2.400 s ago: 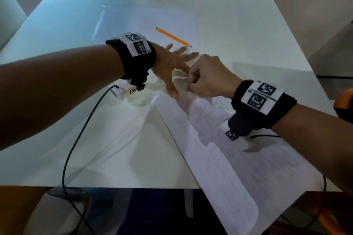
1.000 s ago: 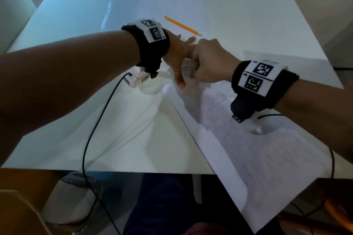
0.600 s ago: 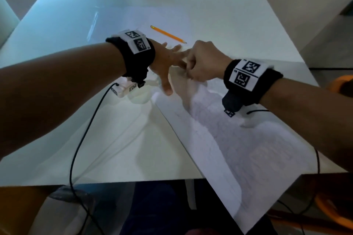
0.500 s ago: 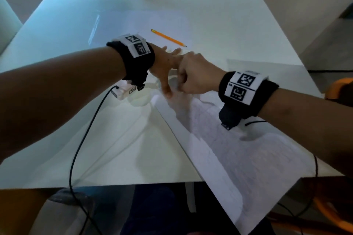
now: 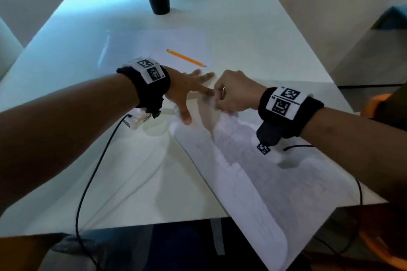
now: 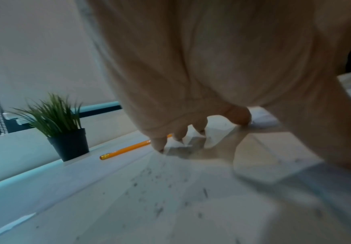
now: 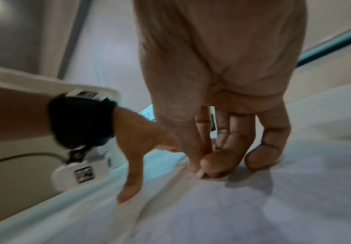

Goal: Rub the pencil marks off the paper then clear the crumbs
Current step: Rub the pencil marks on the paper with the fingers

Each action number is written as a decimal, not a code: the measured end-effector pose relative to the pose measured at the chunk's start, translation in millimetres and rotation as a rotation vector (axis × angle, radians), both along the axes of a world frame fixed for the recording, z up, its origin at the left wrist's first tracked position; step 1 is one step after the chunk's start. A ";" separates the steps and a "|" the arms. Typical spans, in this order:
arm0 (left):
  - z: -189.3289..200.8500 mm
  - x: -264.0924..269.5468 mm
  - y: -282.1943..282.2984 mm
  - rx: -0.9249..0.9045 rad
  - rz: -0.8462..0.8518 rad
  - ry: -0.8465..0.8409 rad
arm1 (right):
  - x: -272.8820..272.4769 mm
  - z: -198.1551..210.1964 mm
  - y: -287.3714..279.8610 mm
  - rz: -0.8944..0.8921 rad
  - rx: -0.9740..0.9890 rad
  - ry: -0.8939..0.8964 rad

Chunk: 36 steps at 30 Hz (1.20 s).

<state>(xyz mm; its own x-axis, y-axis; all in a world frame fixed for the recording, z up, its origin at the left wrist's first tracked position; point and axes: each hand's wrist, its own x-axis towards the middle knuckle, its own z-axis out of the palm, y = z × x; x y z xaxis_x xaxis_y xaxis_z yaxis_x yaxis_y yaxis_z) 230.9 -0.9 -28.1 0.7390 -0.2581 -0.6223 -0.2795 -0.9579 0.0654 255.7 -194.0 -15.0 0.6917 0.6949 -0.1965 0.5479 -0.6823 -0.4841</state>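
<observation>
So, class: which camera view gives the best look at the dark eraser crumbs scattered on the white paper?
The left wrist view: the dark eraser crumbs show as specks on the white paper below the left hand. In the head view the paper shows only faint marks, no distinct crumbs. The right wrist view is too blurred to show any.

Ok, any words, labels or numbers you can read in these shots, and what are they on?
No readable text.
Wristband tags: black-and-white square codes, no letters.
Camera tag under the left wrist: a code pattern, blurred.
Paper: faint pencil marks, too faint to read.
Pencil: no print legible.
</observation>
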 end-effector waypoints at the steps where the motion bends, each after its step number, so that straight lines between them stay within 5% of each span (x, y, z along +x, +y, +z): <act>1: 1.3 -0.8 -0.2 -0.003 0.002 0.004 | 2.4 -3.6 -6.0 -0.028 0.002 0.052; 6: 16.6 -30.5 -14.6 0.089 -0.020 -0.201 | 26.9 -3.2 -28.7 -0.157 0.124 0.398; 9: 6.8 -72.9 -45.4 -0.135 -0.046 -0.209 | 26.8 -1.3 -30.1 -0.144 0.125 0.474; 12: -11.0 -107.2 -52.9 -0.184 -0.013 -0.124 | 26.0 -3.3 -28.8 -0.110 0.091 0.418; 16: -17.5 -113.3 -22.2 0.050 0.267 -0.235 | 22.4 -6.2 -30.1 -0.058 0.100 0.350; 22: -21.5 -104.3 -72.9 -0.191 0.101 -0.187 | 19.7 -5.9 -31.7 -0.017 0.078 0.316; 28: -10.3 -92.0 -34.5 0.067 0.323 -0.251 | 16.7 -7.5 -37.2 0.030 0.067 0.270; 32: -12.1 -87.7 -65.2 -0.135 0.147 -0.260 | 16.3 -9.5 -36.6 0.010 0.099 0.291; 36: -20.8 -86.9 -55.4 -0.154 0.221 -0.187 | 11.4 -11.5 -41.7 0.002 0.114 0.386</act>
<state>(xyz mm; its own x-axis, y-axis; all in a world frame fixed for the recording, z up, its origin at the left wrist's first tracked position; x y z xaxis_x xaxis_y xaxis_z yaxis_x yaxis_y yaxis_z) 143.9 -56.2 -48.9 0.8853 -0.1588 -0.4371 -0.0863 -0.9797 0.1811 267.1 -235.7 -26.6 0.5812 0.7283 -0.3629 0.3121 -0.6114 -0.7272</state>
